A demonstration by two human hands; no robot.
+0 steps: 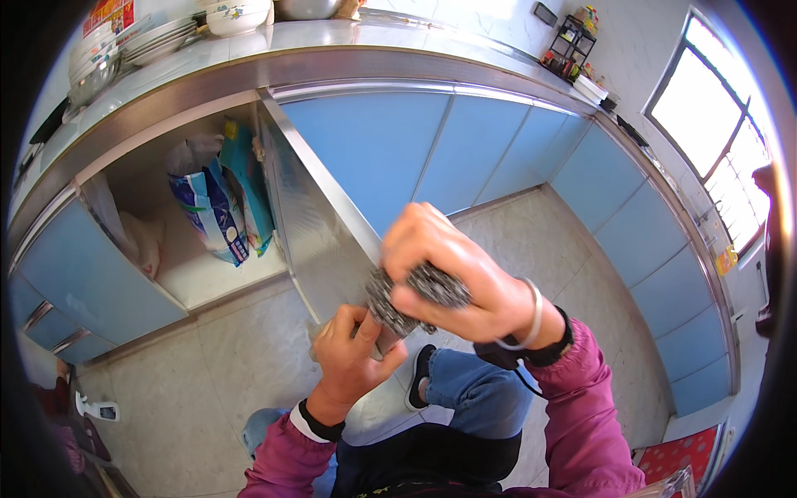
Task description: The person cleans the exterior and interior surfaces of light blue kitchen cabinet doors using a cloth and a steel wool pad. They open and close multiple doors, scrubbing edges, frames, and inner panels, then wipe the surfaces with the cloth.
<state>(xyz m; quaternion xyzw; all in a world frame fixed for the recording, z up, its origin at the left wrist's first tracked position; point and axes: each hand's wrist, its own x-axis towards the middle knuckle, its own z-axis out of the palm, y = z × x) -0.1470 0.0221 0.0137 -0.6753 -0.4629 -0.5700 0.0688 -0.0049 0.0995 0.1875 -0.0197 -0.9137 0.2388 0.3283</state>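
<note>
My right hand (448, 280) is clenched around a grey steel wool scrubber (439, 286), part of which bulges out past the fingers. The hand is slightly blurred. The scrubber meets the outer end of a cabinet door (324, 224) that stands swung out towards me. My left hand (355, 355) grips that same door end just below the scrubber, thumb on the near side; its fingertips are partly hidden. Behind the door's hinge side is the exposed cabinet compartment (205, 283), holding a blue and white plastic package (212, 211) and a teal package (249, 187).
Blue cabinets (367, 143) run along the back and right under a steel-edged countertop (348, 37). Bowls (236, 17) and stacked plates (162, 40) stand on it. A white spray bottle (99, 408) is at lower left by the tiled floor (187, 373). A window (703, 93) is at right.
</note>
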